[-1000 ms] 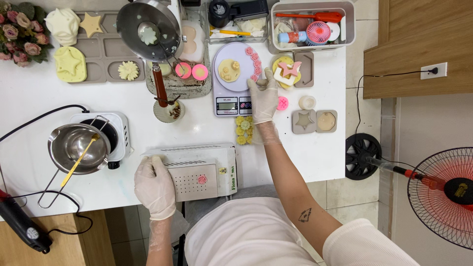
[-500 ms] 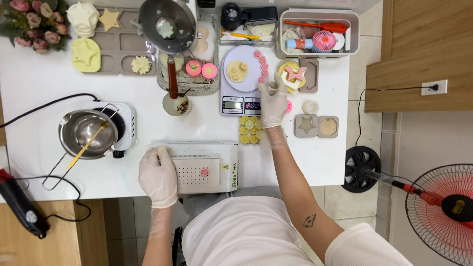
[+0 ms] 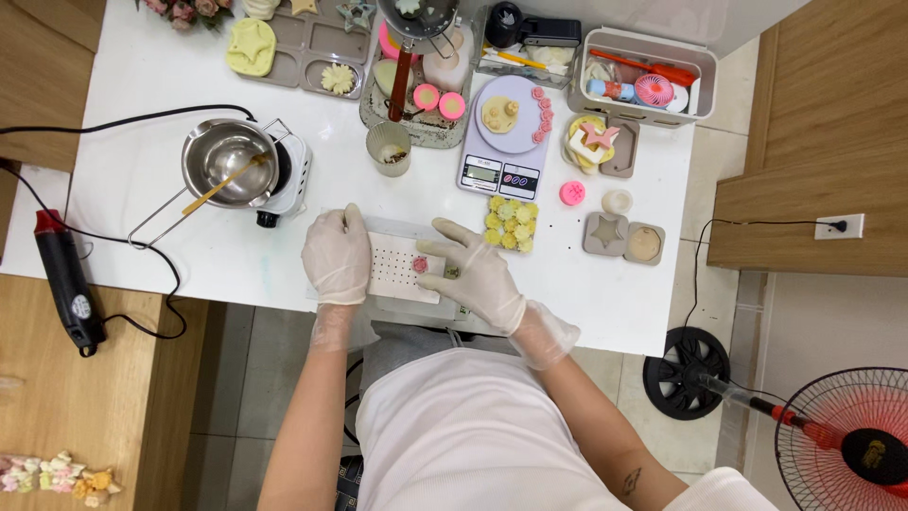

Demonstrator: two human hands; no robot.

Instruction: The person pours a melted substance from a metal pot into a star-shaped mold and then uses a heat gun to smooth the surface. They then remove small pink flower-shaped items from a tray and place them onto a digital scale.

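A white perforated tray (image 3: pixel 402 265) is lying long-side across the table's near edge, the left hand (image 3: pixel 337 254) pressing flat on its left end while the right hand (image 3: pixel 476 270), fingers spread and empty, is hovering nearer the small pink flower piece (image 3: pixel 420 265) at its right.

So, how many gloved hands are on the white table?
2. The left hand rests on the left edge of the white perforated tray; the right hand lies on its right side.

Perforated tray (image 3: pixel 402 267) at table (image 3: pixel 142 218) front edge — scale (image 3: pixel 503 151) behind, melting pot (image 3: pixel 227 161) left, moulds (image 3: pixel 624 237) right.
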